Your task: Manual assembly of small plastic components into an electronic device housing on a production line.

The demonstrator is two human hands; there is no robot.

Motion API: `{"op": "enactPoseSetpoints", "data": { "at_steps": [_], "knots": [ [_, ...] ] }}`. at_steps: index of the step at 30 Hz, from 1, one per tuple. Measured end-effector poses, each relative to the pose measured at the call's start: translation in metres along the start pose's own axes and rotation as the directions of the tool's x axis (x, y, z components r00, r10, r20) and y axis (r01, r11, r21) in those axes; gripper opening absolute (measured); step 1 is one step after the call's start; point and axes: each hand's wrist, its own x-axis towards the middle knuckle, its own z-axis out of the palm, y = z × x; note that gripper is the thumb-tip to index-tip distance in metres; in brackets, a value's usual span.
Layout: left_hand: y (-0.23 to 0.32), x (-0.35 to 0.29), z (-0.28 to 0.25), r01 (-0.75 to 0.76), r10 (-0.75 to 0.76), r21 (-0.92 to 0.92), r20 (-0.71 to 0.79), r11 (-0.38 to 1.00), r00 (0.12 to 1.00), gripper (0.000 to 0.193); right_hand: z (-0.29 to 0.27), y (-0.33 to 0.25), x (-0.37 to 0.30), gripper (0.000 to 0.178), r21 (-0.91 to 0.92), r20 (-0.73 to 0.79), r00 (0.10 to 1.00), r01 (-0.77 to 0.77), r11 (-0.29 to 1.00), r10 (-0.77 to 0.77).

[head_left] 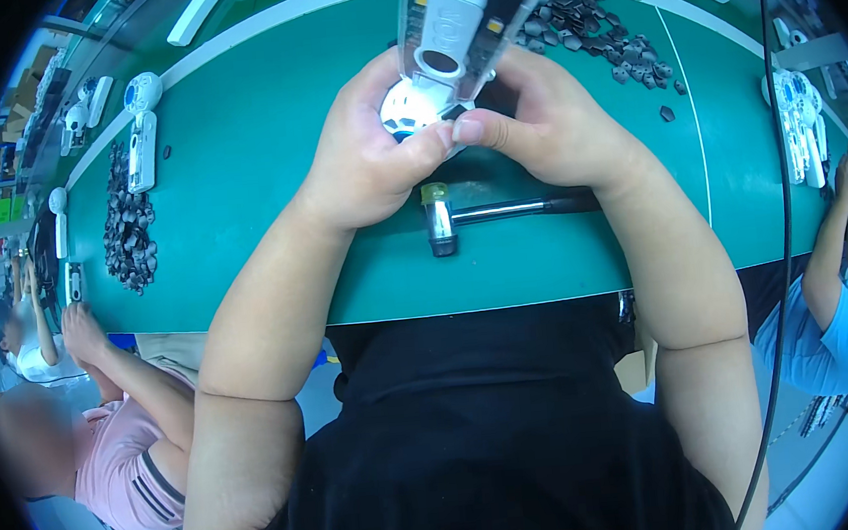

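Observation:
Both my hands grip a white device (pixel 452 29) with a rounded white end and a long see-through body that shows dark strips with yellow squares. It is raised above the green table, tilted toward the far side. My left hand (pixel 361 155) wraps the rounded end from the left. From the right, my right hand (pixel 567 119) closes around it, and the two thumbs meet at the near side. The fingers behind the device are hidden. Just below my hands lies a mallet (pixel 441 222) with a yellow face, a black face and a dark handle pointing right.
Small dark pieces lie in a pile (pixel 129 228) at the left and another pile (pixel 590 28) at the far right. White devices (pixel 141 138) stand along the table's rim. Co-workers sit at both sides. A black cable (pixel 779 137) hangs at the right.

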Motion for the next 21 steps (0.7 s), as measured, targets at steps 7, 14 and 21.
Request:
{"op": "enactPoseSetpoints", "data": {
  "at_steps": [7, 14, 21],
  "knots": [
    [-0.003, 0.0, 0.003, -0.126, 0.125, 0.051, 0.025, 0.991, 0.992, 0.055, -0.009, -0.006, -0.001, 0.039, 0.149, 0.291, 0.912, -0.343, 0.928, 0.29],
    [0.001, 0.0, 0.006, -0.203, 0.221, 0.352, -0.011, 0.914, 0.975, 0.057, -0.006, -0.004, -0.001, 0.035, -0.125, 0.211, 0.977, 0.053, 0.991, -0.025],
    [-0.01, 0.005, -0.002, -0.045, 0.046, -0.062, 0.02, 0.997, 0.999, 0.061, 0.0, -0.006, 0.005, 0.035, 0.044, 0.109, 0.972, -0.213, 0.976, 0.208]
  ]
}}
